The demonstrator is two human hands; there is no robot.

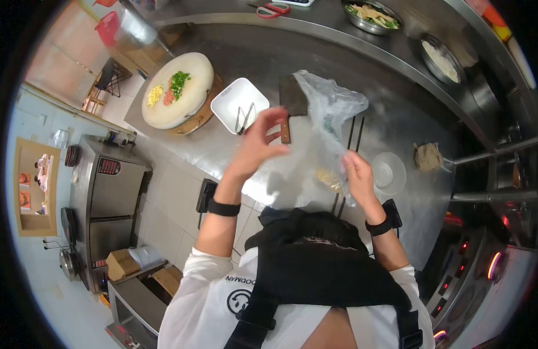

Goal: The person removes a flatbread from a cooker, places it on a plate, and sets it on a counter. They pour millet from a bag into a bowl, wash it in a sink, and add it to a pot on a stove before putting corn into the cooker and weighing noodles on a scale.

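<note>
My right hand (pixel 359 174) is closed on a clear plastic bag (pixel 333 104), which stretches up and away across the steel table. Low in the bag, or behind it, is something pale yellow (pixel 328 179) that I cannot make out. My left hand (pixel 260 145) is raised with its fingers curved and apart, holding nothing. Beyond it lies a cleaver (pixel 293 96) with a wooden handle, partly under the bag. Metal tongs (pixel 240 120) rest in a white square bowl (pixel 225 104) close to my left fingers. Long dark chopsticks (pixel 360 134) pass beneath the bag.
A round cutting board (pixel 187 64) at the left carries chopped greens, pink dice and yellow bits. A clear bowl (pixel 389 173) stands right of my right hand, near a brownish cloth (pixel 427 157). Red scissors (pixel 273 10) and metal bowls (pixel 371 26) sit on the back shelf.
</note>
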